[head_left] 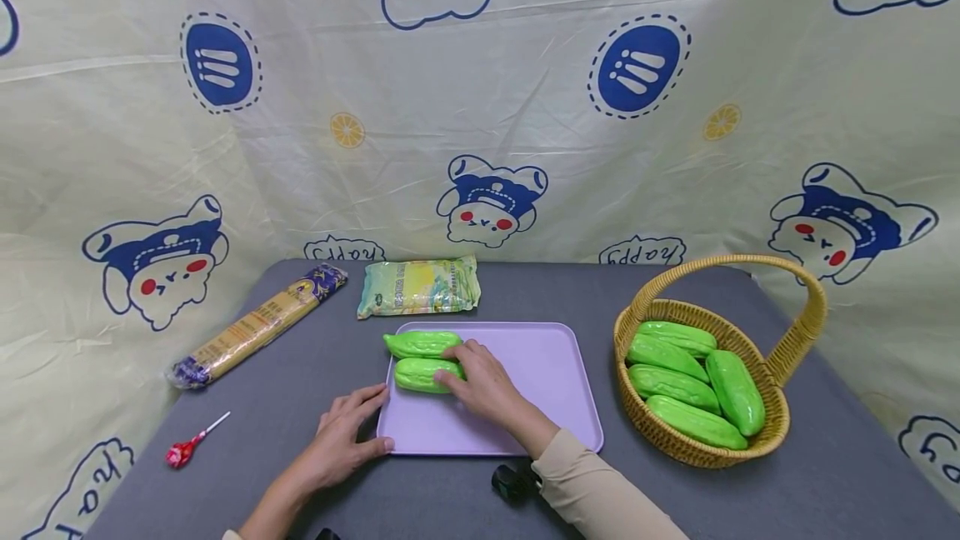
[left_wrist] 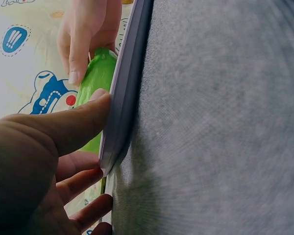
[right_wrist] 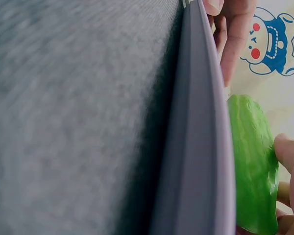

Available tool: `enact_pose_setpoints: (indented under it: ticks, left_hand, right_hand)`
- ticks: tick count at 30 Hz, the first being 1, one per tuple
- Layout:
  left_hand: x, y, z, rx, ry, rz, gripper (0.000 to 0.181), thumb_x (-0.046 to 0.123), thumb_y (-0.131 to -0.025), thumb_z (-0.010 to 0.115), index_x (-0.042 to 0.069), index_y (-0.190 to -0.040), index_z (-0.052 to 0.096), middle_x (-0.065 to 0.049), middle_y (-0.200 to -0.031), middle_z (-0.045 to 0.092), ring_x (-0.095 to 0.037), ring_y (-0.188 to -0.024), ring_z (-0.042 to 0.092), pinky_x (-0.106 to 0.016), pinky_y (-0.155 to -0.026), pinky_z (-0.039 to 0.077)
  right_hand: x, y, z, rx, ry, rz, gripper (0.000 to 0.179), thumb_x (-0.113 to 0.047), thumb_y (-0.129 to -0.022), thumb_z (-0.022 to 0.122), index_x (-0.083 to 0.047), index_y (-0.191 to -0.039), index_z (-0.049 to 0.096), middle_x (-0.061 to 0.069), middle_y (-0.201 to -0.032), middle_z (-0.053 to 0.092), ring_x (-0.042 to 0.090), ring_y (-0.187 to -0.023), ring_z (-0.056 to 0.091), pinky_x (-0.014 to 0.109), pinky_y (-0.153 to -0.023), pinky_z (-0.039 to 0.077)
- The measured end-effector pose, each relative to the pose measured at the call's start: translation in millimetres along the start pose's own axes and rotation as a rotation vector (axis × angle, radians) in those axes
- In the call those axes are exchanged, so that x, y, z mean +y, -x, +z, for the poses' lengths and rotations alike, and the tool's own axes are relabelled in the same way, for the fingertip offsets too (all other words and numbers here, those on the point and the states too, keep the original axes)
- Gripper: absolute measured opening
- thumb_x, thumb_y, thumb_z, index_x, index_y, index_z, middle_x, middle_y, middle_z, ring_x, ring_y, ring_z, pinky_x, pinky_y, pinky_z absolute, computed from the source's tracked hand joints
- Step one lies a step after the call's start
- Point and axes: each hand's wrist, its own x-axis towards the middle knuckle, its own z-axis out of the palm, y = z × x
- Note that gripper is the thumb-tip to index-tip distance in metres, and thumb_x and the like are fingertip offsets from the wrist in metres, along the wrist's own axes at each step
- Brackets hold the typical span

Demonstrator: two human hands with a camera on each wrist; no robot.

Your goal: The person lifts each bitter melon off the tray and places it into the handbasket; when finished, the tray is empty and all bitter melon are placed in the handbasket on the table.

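Two glossy green vegetables shaped like cucumbers lie side by side on the left half of a lilac tray (head_left: pixel 525 390). My right hand (head_left: pixel 487 382) holds the nearer green cucumber (head_left: pixel 417 375) by its right end, thumb on the near side and fingers on the far side. Just beyond it lies the farther cucumber (head_left: pixel 422 345), with my fingertips close to its right end. At the tray's front left corner, my left hand (head_left: pixel 347 433) touches the rim, its thumb at the front edge and fingers spread along the left side. In the right wrist view, the held cucumber (right_wrist: pixel 252 166) shows lengthwise ridges.
A wicker basket (head_left: pixel 780 373) with a tall handle and several green cucumbers stands at the right. Behind the tray lies a green-yellow packet (head_left: pixel 418 287). A long noodle-like package (head_left: pixel 258 325) and a red lollipop (head_left: pixel 180 453) lie on the left.
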Motion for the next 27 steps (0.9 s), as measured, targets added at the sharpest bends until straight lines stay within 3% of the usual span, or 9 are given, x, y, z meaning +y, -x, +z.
enact_pose_setpoints:
  ticks: [14,20,27]
  left_hand:
    - [-0.4,-1.5,1.5,-0.014,0.005,-0.016,0.066,0.029,-0.078,0.074,0.007,-0.136,0.05,-0.005,-0.144,0.046,-0.027,-0.124,0.04,-0.05,-0.096,0.027]
    - [-0.5,-1.4,1.1,-0.009,0.001,-0.015,0.067,0.031,-0.078,0.074,0.008,-0.136,0.051,-0.004,-0.143,0.047,-0.026,-0.123,0.04,-0.049,-0.094,0.028]
    - [-0.4,-0.8,0.2,-0.01,-0.013,-0.014,0.067,0.032,-0.078,0.074,0.008,-0.136,0.051,-0.004,-0.143,0.047,-0.026,-0.122,0.041,-0.048,-0.093,0.029]
  right_hand:
    - [-3.9,-3.7,3.8,0.045,0.0,0.078,0.03,-0.034,-0.089,0.062,-0.008,-0.105,0.067,0.006,-0.093,0.063,0.02,-0.086,0.058,0.036,-0.076,0.045]
    - [-4.4,-1.0,2.6,-0.02,-0.011,0.083,0.041,-0.04,-0.085,0.066,-0.008,-0.112,0.064,0.006,-0.1,0.062,0.018,-0.092,0.057,0.036,-0.08,0.046]
    - [-4.8,3.5,0.9,-0.107,0.039,0.019,0.055,-0.044,-0.081,0.07,-0.006,-0.12,0.059,0.012,-0.116,0.062,0.024,-0.106,0.057,0.041,-0.091,0.045]
